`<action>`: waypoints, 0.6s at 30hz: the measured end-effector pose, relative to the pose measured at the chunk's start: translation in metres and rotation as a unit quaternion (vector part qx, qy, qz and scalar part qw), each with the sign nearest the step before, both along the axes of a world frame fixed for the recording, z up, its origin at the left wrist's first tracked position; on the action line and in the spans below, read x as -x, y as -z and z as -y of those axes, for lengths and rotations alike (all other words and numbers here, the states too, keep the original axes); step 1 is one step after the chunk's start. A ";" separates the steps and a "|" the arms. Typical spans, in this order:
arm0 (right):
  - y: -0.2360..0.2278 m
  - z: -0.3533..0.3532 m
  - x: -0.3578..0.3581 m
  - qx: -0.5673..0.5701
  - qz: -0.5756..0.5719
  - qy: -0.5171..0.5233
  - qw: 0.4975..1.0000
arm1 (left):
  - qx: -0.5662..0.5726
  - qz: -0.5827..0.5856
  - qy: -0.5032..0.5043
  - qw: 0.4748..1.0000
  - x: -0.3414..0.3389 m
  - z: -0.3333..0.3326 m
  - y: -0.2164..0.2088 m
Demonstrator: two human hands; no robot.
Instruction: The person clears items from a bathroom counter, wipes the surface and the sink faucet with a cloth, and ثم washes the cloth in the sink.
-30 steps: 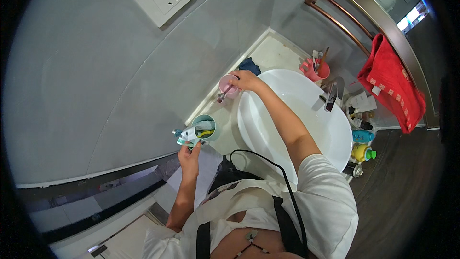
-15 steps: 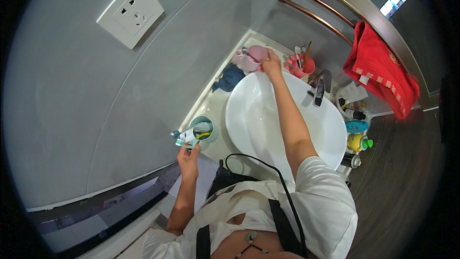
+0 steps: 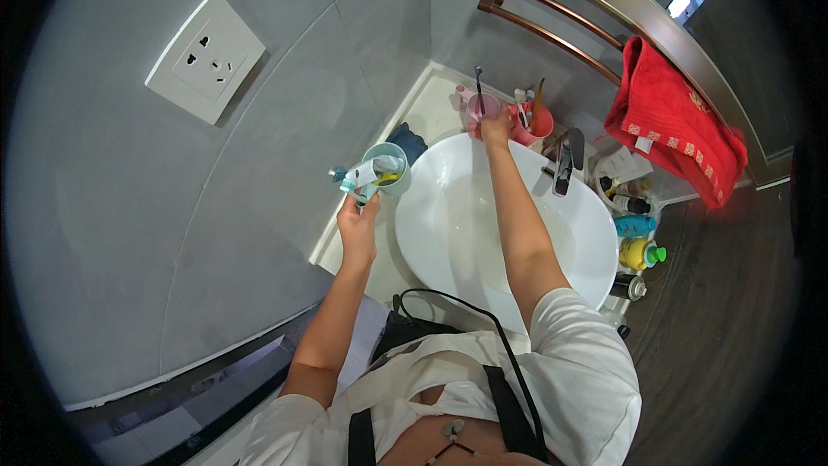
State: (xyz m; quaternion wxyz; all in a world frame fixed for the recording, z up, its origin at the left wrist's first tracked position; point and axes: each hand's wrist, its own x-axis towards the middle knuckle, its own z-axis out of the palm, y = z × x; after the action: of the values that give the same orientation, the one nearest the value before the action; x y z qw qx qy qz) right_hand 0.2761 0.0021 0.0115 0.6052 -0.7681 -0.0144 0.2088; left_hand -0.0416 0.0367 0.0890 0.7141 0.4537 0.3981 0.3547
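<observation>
My left hand [image 3: 356, 220] is closed around the handle of a mint-green cup [image 3: 402, 183], raised at the left of the basin. A white tube [image 3: 371, 171] and something yellow [image 3: 388, 179] stick out of this cup, its tip leaning past the rim on the left. At the far side of the basin, my right hand [image 3: 496, 129] grips the near side of a pink mug [image 3: 472, 103]. A dark-handled toothbrush [image 3: 479, 86] stands in the mug. Right beside it is a coral-red cup [image 3: 542, 123] with several brushes. My right fingertips are partly hidden.
A white oval basin [image 3: 423, 233] with a chrome faucet [image 3: 565, 164] lies below my right forearm. A dark blue cloth [image 3: 409, 140] sits behind the mint cup. Several bottles, including a yellow one [image 3: 638, 253], line the right edge. A red towel [image 3: 668, 112] hangs from a copper-coloured rail [image 3: 552, 26].
My left hand has carried the mint cup forward, toward the blue cloth. My right hand has brought the pink mug rightward, beside the coral-red cup; the mug now looks more upright.
</observation>
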 end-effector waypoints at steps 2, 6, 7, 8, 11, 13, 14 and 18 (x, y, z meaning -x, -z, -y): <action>-0.012 -0.001 0.011 0.014 0.044 0.014 0.999 | -0.016 0.009 -0.004 1.000 -0.002 -0.003 -0.002; -0.033 0.013 0.051 0.052 0.361 0.023 0.931 | -0.036 -0.033 -0.023 0.999 0.009 0.000 0.001; -0.030 0.015 0.057 0.067 0.478 0.018 0.876 | -0.046 -0.059 -0.020 0.997 0.015 0.002 0.003; -0.026 0.012 0.062 0.077 0.438 -0.069 0.893 | -0.055 -0.086 -0.019 0.995 0.022 0.005 0.004; -0.020 -0.007 0.080 0.132 0.295 -0.316 0.892 | -0.014 -0.105 -0.028 0.994 0.046 0.013 0.008; -0.036 -0.027 0.090 0.198 0.188 -0.457 0.847 | -0.039 -0.085 -0.048 0.994 0.060 0.021 0.012; -0.041 -0.035 0.098 0.267 0.234 -0.473 0.807 | -0.052 -0.075 -0.058 0.994 0.066 0.025 0.014; -0.019 -0.053 0.096 0.361 0.324 -0.484 0.728 | -0.015 -0.067 -0.077 0.995 0.089 0.037 0.022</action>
State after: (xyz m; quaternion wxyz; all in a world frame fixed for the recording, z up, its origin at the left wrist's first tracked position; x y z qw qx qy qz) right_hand 0.1803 0.0554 0.0302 0.0571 -0.8385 -0.5032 0.2011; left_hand -0.1305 -0.0002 0.0672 0.6491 0.4551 0.4738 0.3835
